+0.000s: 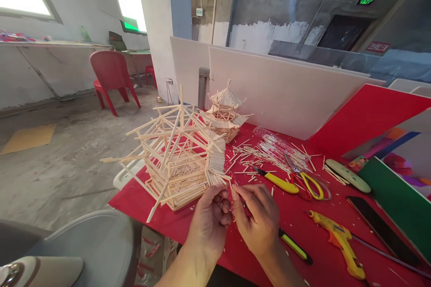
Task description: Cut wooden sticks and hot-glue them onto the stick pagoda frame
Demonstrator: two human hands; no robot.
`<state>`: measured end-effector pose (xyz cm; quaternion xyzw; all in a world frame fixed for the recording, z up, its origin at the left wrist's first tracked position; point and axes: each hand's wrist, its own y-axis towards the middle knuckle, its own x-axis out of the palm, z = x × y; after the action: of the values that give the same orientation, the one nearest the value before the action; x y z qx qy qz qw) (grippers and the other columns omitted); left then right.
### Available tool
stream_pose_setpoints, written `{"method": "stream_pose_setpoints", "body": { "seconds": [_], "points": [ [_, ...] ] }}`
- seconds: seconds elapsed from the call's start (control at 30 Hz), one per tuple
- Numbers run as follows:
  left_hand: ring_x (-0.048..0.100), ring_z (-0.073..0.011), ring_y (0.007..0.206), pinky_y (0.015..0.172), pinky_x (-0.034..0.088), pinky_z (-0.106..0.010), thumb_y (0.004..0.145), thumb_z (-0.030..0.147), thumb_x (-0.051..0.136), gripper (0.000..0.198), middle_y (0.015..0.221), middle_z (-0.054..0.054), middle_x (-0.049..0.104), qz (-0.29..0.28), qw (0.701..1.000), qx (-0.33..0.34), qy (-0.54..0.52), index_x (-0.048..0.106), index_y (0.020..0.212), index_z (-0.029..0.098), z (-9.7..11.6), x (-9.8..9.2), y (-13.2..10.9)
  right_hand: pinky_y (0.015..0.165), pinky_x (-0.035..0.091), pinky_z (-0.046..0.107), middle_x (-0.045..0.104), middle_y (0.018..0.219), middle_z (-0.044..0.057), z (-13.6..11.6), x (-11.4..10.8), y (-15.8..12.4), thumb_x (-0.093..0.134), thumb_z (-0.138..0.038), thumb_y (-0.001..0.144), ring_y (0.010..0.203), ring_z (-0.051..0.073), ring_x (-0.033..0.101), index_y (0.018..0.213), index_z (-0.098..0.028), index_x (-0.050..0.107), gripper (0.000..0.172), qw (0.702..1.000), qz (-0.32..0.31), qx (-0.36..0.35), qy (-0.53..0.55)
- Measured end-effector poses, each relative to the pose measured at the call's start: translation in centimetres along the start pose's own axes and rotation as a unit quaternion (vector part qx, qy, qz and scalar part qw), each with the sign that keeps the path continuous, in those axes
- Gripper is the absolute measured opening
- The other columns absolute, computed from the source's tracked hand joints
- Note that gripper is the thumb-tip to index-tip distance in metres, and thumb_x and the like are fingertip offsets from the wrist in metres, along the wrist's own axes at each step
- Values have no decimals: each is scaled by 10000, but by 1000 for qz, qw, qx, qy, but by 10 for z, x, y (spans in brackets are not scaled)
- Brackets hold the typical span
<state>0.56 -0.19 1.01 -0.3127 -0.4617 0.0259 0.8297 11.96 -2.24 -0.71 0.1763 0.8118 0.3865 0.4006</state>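
My left hand (210, 215) is closed, its thumb and fingertips pinched beside the near right corner of a wooden-stick pavilion frame (182, 157). Close against it, my right hand (257, 217) pinches too. A short thin wooden stick (230, 184) shows between the fingertips of both hands, partly covered by them. The frame has an open roof of bare sticks, with closely laid sticks (216, 161) covering its right side. Behind it stands a smaller pavilion (225, 112) with stick-covered roofs. A green-and-black cutter (295, 245) lies partly under my right hand.
On the red tabletop (269, 260) lie loose sticks (247, 154), a plastic bag of sticks (283, 148), a yellow-handled cutter (278, 181), scissors (311, 184) and a yellow glue gun (338, 237). White boards (269, 89) stand behind. A grey round stool (97, 242) is at left.
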Motion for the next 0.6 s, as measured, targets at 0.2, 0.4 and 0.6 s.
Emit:
{"method": "stream_pose_setpoints", "body": {
  "seconds": [0.2,0.4,0.6],
  "points": [
    [413,-46,425,345,244,-159,651,177,724,160,619,40,546,23,999,32,37,641,780,133,-3,-11,-7,765,482,329,676,887,72,15,-21,-13,605,-137,888,825,194,606,1082,-195,668,211,999,2,29,-44],
    [414,-43,424,346,247,-150,658,187,765,183,578,49,536,97,991,69,54,614,752,144,-11,-44,-3,762,469,297,694,897,45,28,-35,-40,540,-259,943,848,194,625,991,-219,688,160,977,-126,149,-82],
    [380,-49,404,352,259,-167,602,251,809,318,493,63,487,115,985,101,84,501,606,176,-22,-58,3,628,410,280,694,884,19,26,-35,-52,568,-225,914,835,197,641,918,-249,690,125,925,-268,206,-174]
  ]
}}
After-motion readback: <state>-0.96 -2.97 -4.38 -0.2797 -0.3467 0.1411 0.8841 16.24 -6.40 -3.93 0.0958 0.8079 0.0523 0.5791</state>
